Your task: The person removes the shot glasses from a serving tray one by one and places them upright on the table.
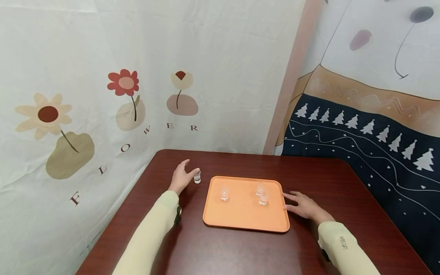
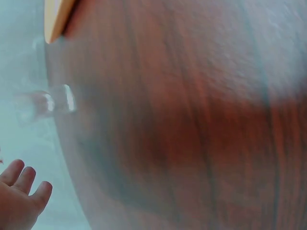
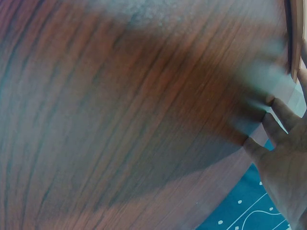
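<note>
A small clear shot glass [image 1: 197, 178] stands upright on the table, left of the orange tray [image 1: 237, 219]. Beside it is my left hand [image 1: 181, 178], thumb at the glass's rim and the other fingers spread away; whether the thumb touches is unclear. The left wrist view shows the blurred glass [image 2: 48, 102] with the extended fingers [image 2: 25, 181] apart from it. On the tray stand three more shot glasses: one [image 1: 225, 193] at left, and two [image 1: 260, 189] [image 1: 263, 198] close together at right. My right hand [image 1: 304, 206] has outstretched fingers at the tray's right edge.
The dark red-brown wooden table [image 1: 254, 254] extends around the tray. A pale curtain [image 1: 220, 76] with flower prints hangs behind and to the left, and a dark blue patterned cloth [image 1: 343, 141] hangs at the right.
</note>
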Demonstrator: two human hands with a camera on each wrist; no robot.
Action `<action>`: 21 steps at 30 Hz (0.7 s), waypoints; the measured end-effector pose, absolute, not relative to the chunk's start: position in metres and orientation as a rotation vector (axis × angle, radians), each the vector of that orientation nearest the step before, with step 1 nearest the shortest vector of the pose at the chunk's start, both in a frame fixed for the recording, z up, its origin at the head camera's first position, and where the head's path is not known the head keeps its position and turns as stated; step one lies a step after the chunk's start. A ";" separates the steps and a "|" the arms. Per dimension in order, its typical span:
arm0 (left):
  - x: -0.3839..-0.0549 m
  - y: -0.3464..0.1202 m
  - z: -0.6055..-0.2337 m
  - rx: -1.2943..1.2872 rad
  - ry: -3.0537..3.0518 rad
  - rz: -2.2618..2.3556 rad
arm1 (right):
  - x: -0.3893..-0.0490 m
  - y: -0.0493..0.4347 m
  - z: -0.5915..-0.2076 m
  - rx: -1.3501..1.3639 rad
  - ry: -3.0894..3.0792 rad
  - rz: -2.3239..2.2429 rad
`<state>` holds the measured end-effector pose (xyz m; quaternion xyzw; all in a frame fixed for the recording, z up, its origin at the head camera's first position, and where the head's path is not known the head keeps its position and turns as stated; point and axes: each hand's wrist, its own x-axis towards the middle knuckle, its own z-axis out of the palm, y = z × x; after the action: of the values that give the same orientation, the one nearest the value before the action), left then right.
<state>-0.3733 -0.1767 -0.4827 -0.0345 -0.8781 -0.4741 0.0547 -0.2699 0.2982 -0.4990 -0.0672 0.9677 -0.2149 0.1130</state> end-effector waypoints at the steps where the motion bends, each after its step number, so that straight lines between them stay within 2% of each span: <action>1: -0.373 -0.175 -0.480 -0.114 -2.666 -1.441 | -0.270 0.299 -0.499 -0.195 2.839 -0.629; 12: -0.364 -0.163 -0.465 -0.207 -2.637 -1.471 | -0.273 0.301 -0.503 -0.183 2.826 -0.642; 21: -0.348 -0.154 -0.470 -0.292 -2.599 -1.505 | -0.270 0.299 -0.503 -0.176 2.824 -0.644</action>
<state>-0.3484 -0.1540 -0.4696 -0.0964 -0.8597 -0.4977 0.0620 -0.2699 0.2988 -0.5030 -0.0602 0.9662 -0.2203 0.1196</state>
